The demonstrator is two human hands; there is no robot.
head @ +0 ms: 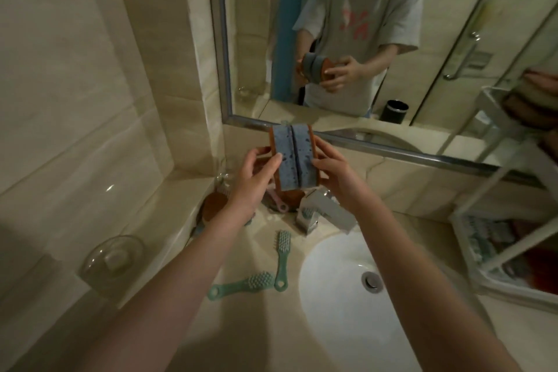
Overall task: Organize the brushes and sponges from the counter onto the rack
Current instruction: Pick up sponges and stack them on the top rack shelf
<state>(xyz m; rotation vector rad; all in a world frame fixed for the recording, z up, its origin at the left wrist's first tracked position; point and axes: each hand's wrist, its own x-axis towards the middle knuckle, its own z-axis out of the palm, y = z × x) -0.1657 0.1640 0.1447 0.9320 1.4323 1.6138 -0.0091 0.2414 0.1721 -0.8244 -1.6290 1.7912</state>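
Note:
Two blue sponges with brown backing (294, 157) are pressed side by side and held upright in front of the mirror. My left hand (256, 172) grips their left side and my right hand (335, 169) grips their right side. Below on the counter lie two teal brushes (282, 256) (241, 285), a pink brush (279, 201) and a round brown brush (214, 204), partly hidden by my left wrist. The white rack (495, 260) stands at the right, with blue and brown items on its lower shelf.
A white sink basin (341, 287) fills the lower middle, with a chrome faucet (320, 214) behind it. A clear glass soap dish (113, 255) sits at the counter's left edge. The mirror (377, 39) reflects the person and a black cup (394, 110).

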